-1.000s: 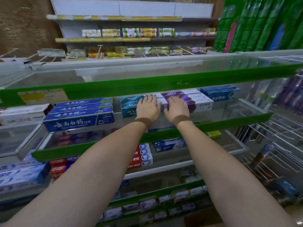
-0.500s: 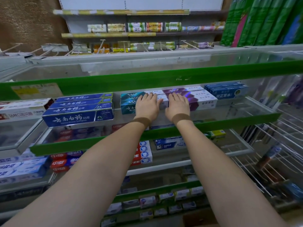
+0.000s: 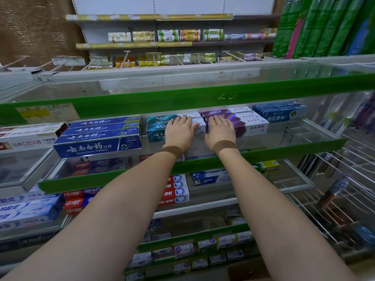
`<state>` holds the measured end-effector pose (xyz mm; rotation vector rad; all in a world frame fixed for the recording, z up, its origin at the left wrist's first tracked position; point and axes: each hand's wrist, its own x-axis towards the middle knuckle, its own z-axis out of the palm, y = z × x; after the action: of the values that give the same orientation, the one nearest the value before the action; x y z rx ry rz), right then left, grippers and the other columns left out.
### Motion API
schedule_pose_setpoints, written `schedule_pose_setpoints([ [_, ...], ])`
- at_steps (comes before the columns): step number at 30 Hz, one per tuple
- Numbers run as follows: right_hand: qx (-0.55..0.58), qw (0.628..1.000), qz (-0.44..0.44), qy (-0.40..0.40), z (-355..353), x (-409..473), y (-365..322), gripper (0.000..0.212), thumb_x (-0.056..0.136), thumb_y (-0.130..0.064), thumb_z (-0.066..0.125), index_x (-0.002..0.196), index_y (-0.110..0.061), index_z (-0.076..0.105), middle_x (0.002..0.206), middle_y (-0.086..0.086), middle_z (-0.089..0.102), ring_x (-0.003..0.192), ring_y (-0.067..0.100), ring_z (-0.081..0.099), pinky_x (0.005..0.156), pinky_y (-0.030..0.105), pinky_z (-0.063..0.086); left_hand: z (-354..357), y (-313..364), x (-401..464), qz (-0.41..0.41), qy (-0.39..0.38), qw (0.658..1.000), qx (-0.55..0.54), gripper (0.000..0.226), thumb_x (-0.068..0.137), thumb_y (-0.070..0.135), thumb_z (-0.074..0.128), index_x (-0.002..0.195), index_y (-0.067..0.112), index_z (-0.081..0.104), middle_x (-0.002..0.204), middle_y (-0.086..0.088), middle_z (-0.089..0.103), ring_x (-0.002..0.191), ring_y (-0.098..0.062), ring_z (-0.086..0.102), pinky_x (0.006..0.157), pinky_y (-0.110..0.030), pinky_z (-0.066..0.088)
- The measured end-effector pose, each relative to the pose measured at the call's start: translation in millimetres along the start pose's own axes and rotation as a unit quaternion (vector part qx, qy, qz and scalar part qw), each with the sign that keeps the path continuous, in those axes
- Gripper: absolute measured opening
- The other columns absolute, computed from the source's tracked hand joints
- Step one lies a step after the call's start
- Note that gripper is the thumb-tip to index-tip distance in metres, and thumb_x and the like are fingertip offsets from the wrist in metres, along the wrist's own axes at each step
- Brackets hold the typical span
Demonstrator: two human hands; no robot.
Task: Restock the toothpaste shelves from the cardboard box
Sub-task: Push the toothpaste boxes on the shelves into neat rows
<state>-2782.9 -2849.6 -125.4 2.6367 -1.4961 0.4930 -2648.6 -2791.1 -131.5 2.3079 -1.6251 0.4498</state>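
On the clear shelf [image 3: 316, 136] with the green front strip, two hands lie flat on top of the toothpaste boxes. Left hand [image 3: 179, 132] has its fingers straight and close together, pressing down on the teal and white boxes [image 3: 157, 128]. Right hand [image 3: 220, 131] has its fingers straight and a little spread, pressing on the purple and white boxes [image 3: 251, 123]. Both hands are just beside each other, not touching, and their fingers point to 12 o'clock. Neither hand holds anything. Each box lies on its side with its long way running from 9 o'clock to 3 o'clock, and the printed long face looks out at the front of the shelf. At 9 o'clock from the left hand sits a stack of dark blue boxes [image 3: 97, 138], laid the same way. At 2 o'clock from the right hand sit lighter blue boxes [image 3: 280, 113]. Below, at 6 o'clock, red and white boxes [image 3: 175, 189] rest on a lower shelf. At the bottom edge, brown cardboard [image 3: 249, 269] shows a little.
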Motion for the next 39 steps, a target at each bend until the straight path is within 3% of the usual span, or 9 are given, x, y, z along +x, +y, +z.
schedule_pose_setpoints([
  [39,0.004,1.0,-0.009,0.024,6.8,6.7,0.8,0.066,0.101,-0.032,0.051,0.159,-0.015,0.024,0.167,0.004,0.023,0.154,0.022,0.018,0.126,0.04,0.009,6.1,-1.5,-5.0,0.004,0.054,0.998,-0.014,0.052,0.107,0.047,0.028,0.14,0.016,0.053,0.144,-0.004,0.055,0.136,-0.025,0.045,0.116,-0.041,0.028],
])
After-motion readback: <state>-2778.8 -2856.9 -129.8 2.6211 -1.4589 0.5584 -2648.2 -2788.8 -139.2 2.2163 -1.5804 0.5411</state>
